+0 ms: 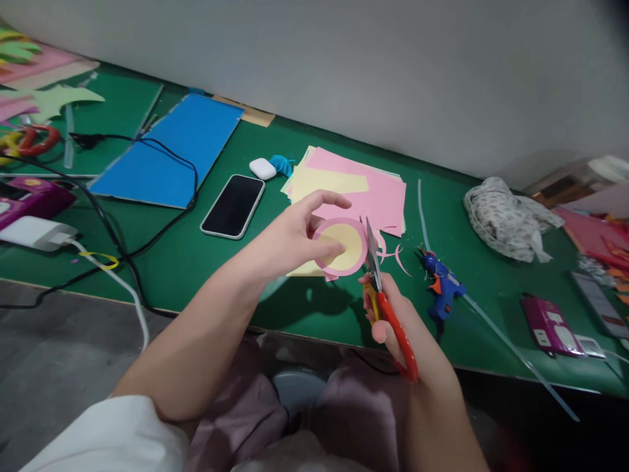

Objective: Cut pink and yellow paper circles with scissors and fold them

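Observation:
My left hand (pixel 299 233) pinches a round paper disc (pixel 346 246), yellow in the middle with a pink rim, held above the green table (pixel 196 255). My right hand (pixel 393 321) grips red-handled scissors (pixel 381 288), whose blades point up at the disc's right edge. Thin pink paper trimmings (pixel 393 252) lie on the table just right of the disc. Behind the disc lies a stack of pink and yellow paper sheets (pixel 373 187).
A black phone (pixel 233 205), a white earbud case (pixel 262 168) and a blue sheet (pixel 171 151) lie to the left, with black cables (pixel 147 246) and a white charger (pixel 34 233). A blue glue gun (pixel 442 285), a patterned cloth bag (pixel 506 216) and a purple packet (pixel 550 326) sit right.

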The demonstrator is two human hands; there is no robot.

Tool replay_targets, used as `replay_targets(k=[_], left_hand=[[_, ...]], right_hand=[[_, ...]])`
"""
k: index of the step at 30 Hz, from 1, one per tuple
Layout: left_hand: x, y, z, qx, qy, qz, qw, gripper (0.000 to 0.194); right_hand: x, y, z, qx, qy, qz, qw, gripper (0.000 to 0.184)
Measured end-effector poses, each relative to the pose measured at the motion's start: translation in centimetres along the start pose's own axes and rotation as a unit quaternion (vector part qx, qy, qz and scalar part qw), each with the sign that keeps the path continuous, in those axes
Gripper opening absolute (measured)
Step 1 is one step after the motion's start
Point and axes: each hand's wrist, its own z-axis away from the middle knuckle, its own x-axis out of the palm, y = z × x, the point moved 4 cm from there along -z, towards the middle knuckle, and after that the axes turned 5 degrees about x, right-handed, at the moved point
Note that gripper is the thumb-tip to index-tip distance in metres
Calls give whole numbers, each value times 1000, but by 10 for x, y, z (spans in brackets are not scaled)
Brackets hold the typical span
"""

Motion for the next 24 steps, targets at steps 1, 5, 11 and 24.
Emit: replay_targets(k=[1, 5, 11, 24], left_hand=[[0, 1, 0, 0, -3, -2, 1000, 55], [1, 3, 1, -4, -10, -5, 1000, 55], [1, 3, 1, -7, -14, -3, 1000, 55], [2, 3, 0, -5, -24, -11, 1000, 55]], right_hand=[[0, 0, 0, 7, -7, -10, 1000, 96], [0, 1, 1, 34, -30, -41, 998, 98], [1, 1, 1, 39, -35, -43, 998, 96], [2, 5, -1, 15, -22, -26, 999, 94]])
